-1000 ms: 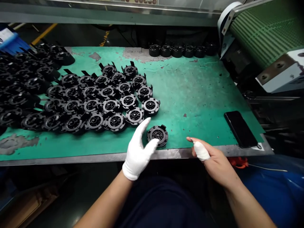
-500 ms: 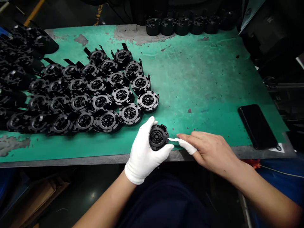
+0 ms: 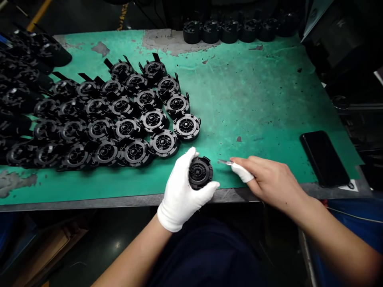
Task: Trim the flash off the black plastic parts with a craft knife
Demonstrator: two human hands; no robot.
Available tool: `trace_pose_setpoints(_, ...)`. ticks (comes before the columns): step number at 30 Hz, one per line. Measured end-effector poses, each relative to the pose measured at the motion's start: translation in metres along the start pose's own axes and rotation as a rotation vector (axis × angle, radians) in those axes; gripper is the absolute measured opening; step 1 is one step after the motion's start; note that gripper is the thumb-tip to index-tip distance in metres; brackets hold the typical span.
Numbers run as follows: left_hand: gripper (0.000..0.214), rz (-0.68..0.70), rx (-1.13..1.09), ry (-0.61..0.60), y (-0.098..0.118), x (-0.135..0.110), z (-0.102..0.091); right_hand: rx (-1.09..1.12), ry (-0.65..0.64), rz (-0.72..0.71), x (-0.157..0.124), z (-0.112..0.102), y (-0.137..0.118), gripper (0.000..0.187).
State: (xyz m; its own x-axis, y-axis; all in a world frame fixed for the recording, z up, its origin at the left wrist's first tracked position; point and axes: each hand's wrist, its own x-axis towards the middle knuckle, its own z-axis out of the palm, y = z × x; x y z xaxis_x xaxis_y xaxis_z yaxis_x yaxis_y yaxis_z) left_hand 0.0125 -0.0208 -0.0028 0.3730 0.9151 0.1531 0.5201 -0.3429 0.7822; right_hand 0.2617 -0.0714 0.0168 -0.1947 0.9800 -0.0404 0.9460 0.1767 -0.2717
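In a white glove, my left hand (image 3: 181, 187) is wrapped round a round black plastic part (image 3: 200, 172) near the front edge of the table. The part's face, with a ring and a ribbed centre, points up at me. My right hand (image 3: 263, 175), bare but for a white cover on the thumb, pinches a small blade (image 3: 225, 162). Its pointed tip is a short way right of the part, not touching it. The blade's handle is hidden in my fingers.
Many similar black parts (image 3: 163, 142) stand in rows on the green table mat (image 3: 263, 91) at the left. More black housings (image 3: 230, 32) line the back edge. A black phone (image 3: 325, 159) lies at the right.
My right hand has drawn the blade off the part's right edge, moving slightly up and to the right. The left hand and the part have stayed nearly still.
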Motion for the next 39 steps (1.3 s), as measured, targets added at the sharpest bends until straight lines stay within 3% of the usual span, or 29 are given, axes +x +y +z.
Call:
trace_pose_setpoints(5,0.089,0.004,-0.008,0.008,0.0,0.0,0.0,0.063,-0.07,-0.117,-0.01,0.001,-0.013,0.048)
trace_pose_setpoints(13,0.09,-0.018,-0.031,0.001,-0.002,0.0,0.002,0.0,-0.014,-0.01,-0.001,0.005,-0.015,0.037)
trace_pose_setpoints(18,0.09,-0.18,-0.2,-0.021,0.015,0.003,-0.01,0.547,0.063,0.092,-0.018,0.009,-0.023,0.039)
trace_pose_setpoints(21,0.068,-0.328,-0.326,-0.135,0.038,0.0,-0.027,0.914,0.027,0.076,-0.034,0.016,-0.048,0.066)
trace_pose_setpoints(24,0.057,-0.357,-0.406,-0.255,0.059,-0.018,-0.038,1.228,0.126,0.119,-0.05,0.026,-0.083,0.057)
trace_pose_setpoints(27,0.061,-0.258,-0.35,-0.243,0.064,-0.048,-0.035,1.504,0.257,0.342,-0.062,0.034,-0.115,0.046)
trace_pose_setpoints(30,0.058,-0.106,-0.186,-0.108,0.053,-0.068,-0.019,1.647,0.262,0.47,-0.075,0.045,-0.132,0.048)
trace_pose_setpoints(35,0.037,0.172,0.221,-0.012,0.021,-0.064,0.011,1.562,0.217,0.654,-0.108,0.076,-0.123,0.055)
trace_pose_setpoints(39,0.038,0.192,0.288,0.005,0.013,-0.057,0.021,1.549,0.166,0.735,-0.121,0.09,-0.107,0.051)
